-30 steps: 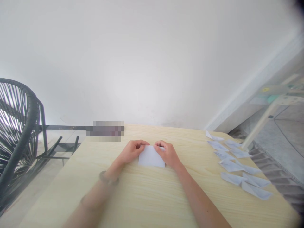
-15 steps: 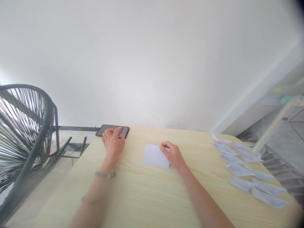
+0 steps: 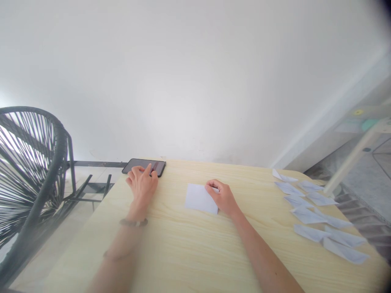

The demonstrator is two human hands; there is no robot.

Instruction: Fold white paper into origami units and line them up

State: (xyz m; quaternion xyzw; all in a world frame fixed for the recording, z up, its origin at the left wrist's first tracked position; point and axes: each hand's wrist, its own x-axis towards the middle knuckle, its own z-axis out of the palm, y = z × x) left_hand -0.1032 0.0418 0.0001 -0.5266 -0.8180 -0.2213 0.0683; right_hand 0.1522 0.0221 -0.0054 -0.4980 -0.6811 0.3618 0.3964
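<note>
A small white rectangular sheet of paper [image 3: 200,198] is pinned at its right edge under the bent fingers of the right hand [image 3: 222,197], mid-way across the pale wooden table [image 3: 195,248]. Being thin and limp, it is probably best held by an edge. Left of the sheet, a dark flat phone [image 3: 144,167] is touched by the loosely spread left hand [image 3: 141,184], nothing grasped. Folded white paper pieces [image 3: 317,219] lie well right; no containers are seen.

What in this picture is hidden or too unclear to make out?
- Phone, head view: screen content too small and dark; left hand covers its near edge.
- Folded paper: its right edge lies under the right hand; fold layers unreadable.
- Folded pieces at the right: shapes overlap, too blurred for an exact count.
- Chair: cut off by the left edge.
- Table: near edge cut off by the bottom edge.
</note>
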